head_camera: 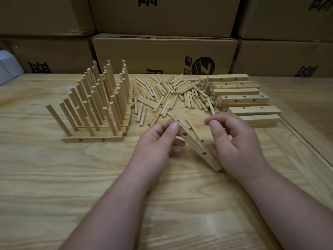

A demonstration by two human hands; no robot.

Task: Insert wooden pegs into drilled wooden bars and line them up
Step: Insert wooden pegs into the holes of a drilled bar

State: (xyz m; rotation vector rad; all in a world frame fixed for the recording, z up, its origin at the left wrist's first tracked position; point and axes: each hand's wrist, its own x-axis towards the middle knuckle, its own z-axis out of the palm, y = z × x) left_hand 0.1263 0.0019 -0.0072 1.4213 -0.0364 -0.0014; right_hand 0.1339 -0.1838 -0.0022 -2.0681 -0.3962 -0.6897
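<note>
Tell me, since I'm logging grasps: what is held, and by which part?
The left hand pinches a drilled wooden bar near its upper end. The right hand is beside the bar; its contact cannot be told.

Both forearms bare to the frame edge, no sleeves, gloves, rings or watch visible; left hand (158, 141) and right hand (237, 143) with short, unpainted nails.

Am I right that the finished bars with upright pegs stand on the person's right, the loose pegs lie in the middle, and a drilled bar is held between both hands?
Not quite: the head view shows the finished bars on the person's left. The loose pegs lie mid-table, and the drilled bar sits between left hand and right hand.
</note>
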